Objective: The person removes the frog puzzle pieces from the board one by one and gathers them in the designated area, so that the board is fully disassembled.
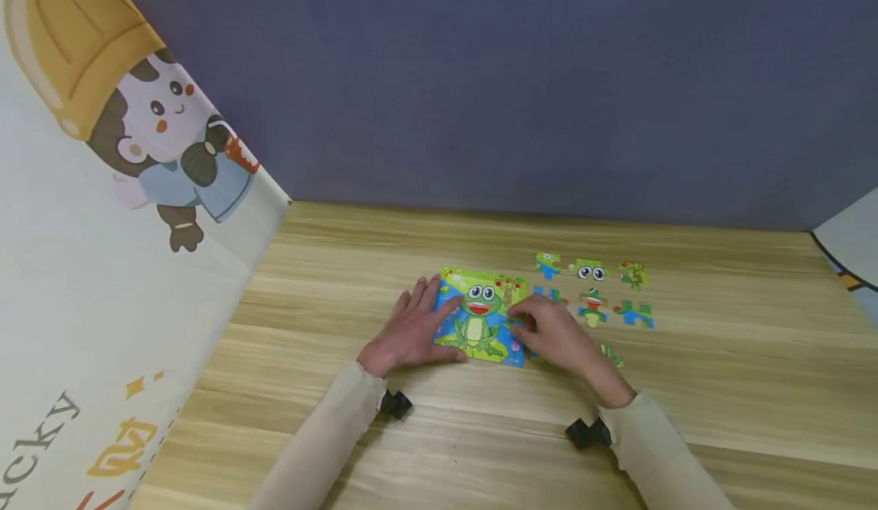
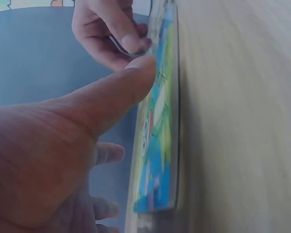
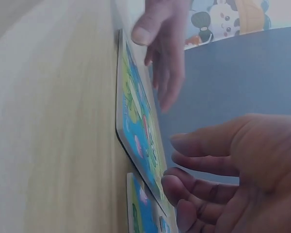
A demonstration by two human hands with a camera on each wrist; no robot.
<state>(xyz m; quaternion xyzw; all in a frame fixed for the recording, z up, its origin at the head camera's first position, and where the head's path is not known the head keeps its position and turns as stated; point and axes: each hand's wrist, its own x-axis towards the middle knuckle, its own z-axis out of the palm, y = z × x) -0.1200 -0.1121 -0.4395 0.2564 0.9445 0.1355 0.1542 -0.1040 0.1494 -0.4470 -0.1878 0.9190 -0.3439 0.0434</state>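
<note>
A square frog-picture puzzle board (image 1: pixel 475 332) lies flat on the wooden table. My left hand (image 1: pixel 414 331) is at its left side with fingers spread, one finger over the picture and the thumb by the lower edge. Over the board's right edge is my right hand (image 1: pixel 552 331), its fingers loosely bent. In the right wrist view a gap shows between its thumb (image 3: pixel 184 144) and forefinger, and no piece is seen there. Loose puzzle pieces lie in rows to the right, among them one with eyes (image 1: pixel 591 271) and one with a mouth (image 1: pixel 593 308).
More pieces include a tree piece (image 1: pixel 634 274), a blue and green piece (image 1: pixel 636 314) and a green one (image 1: pixel 612 355) partly behind the right forearm. A dark partition (image 1: pixel 514 91) stands along the table's back edge, and a printed white wall (image 1: pixel 206 296) is on the left.
</note>
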